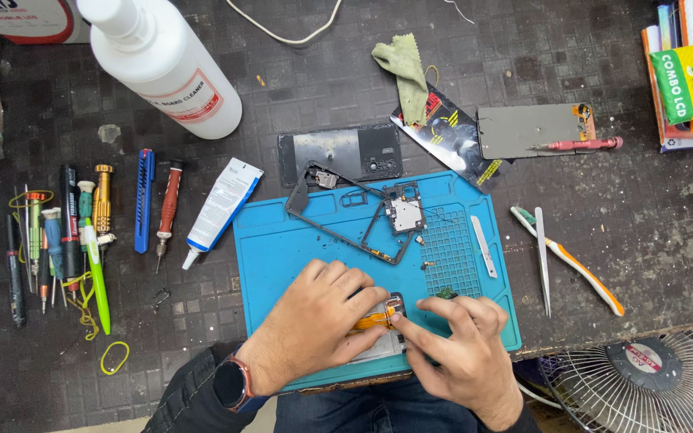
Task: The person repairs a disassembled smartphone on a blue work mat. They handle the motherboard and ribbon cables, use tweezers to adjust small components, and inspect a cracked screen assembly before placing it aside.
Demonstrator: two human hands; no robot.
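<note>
Two hands work at the near edge of the blue mat (282,240): the left hand (314,321) lies curled over a stripped phone body (378,341), pinning it flat, while the right hand (463,345) has thumb and forefinger closed narrowly on an orange flex cable (372,321) at the body's far end. The phone sits on the mat just near a loose black frame (346,216) with a small board (404,210) in it, and tiny screws (427,263) lie on the mat's grid to the right. I judge the cable the weak point: a pull at an angle, or a slip of the pinning hand, could crease or tear it or lift its connector. A sweep of the right wrist could also scatter the screws. Tweezers (542,256) lie well to the right, untouched, and a white bottle (166,64) stands far left, clear of both hands.
</note>
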